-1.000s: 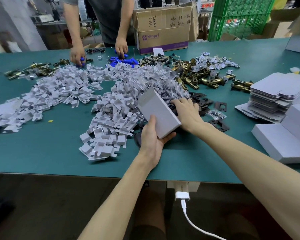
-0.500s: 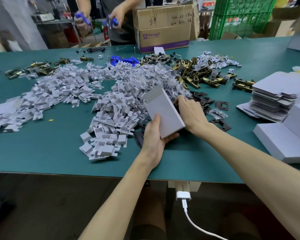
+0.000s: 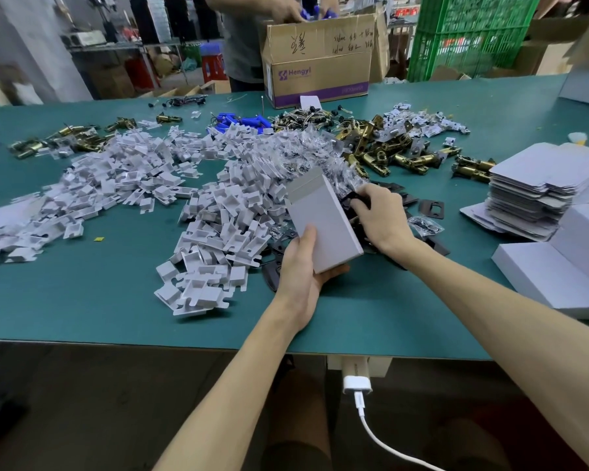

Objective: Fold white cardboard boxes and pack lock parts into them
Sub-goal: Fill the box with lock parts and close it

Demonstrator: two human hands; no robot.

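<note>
- White cardboard box rests tilted in the left hand, just above the table. The thumb lies on its front face and the fingers curl under its near end.
- Its long axis runs from the left palm away and slightly to the left. The open flap end points to the far side, with the grey inner face showing.
- The right hand, just beside the box's right edge, has its fingers curled round a black metal plate near the box's far end.
- More black plates lie past and under the right hand.
- A heap of white plastic inserts lies just left of the left hand.
- Bare green table mat stretches from both wrists to the table's near edge.
- Right of the right hand, well apart, are a stack of flat box blanks and folded white boxes.
- Far beyond both hands are brass latches, a brown carton and a green crate.
- Another person stands reaching into the carton.
</note>
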